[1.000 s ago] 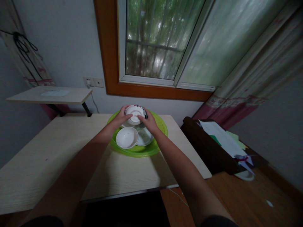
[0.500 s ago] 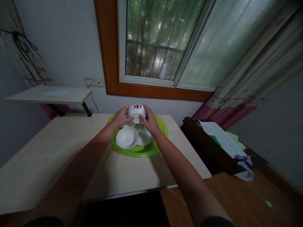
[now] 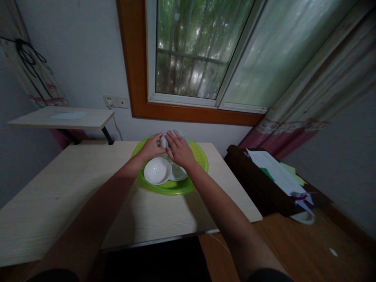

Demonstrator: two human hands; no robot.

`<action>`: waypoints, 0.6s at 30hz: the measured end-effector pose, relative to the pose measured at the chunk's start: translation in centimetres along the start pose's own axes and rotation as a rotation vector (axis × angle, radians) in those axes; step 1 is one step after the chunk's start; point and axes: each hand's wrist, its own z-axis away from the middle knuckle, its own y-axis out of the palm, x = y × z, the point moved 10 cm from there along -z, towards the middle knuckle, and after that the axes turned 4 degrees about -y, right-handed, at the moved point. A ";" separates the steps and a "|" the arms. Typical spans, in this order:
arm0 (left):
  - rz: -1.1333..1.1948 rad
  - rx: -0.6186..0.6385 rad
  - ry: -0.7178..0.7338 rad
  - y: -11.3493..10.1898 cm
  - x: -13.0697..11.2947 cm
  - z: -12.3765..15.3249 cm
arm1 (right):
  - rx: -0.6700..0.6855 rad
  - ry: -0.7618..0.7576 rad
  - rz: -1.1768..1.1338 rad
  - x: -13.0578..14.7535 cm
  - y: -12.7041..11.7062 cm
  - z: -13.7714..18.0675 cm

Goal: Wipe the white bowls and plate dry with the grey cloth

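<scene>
Above the far side of a light-green plastic basin [image 3: 164, 192], my left hand [image 3: 151, 147] grips a white bowl [image 3: 163, 141] by its left side, fingers curled round it. My right hand [image 3: 179, 150] presses over the bowl's right side with a greyish cloth [image 3: 182, 135] under its fingers; most of the cloth and bowl is hidden by this hand. Inside the basin, nearer to me, lies another white bowl [image 3: 158, 171], facing up. A white dish [image 3: 178, 172] sits to its right, partly covered by my right wrist.
The basin stands on a pale wooden table [image 3: 88, 172] against the wall under a window [image 3: 190, 51]. A small raised shelf [image 3: 63, 117] is at the back left. Right of the table, a dark brown piece of furniture [image 3: 249, 184] carries papers [image 3: 273, 168].
My right hand has moved from the bowl's right rim to across it, with the cloth now spread under the fingers. The bowl has turned, and its printed figures are out of sight.
</scene>
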 end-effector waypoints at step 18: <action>0.377 -0.025 -0.221 -0.9 2.4 -0.4 | -0.248 0.567 -0.563 -8.8 2.5 3.4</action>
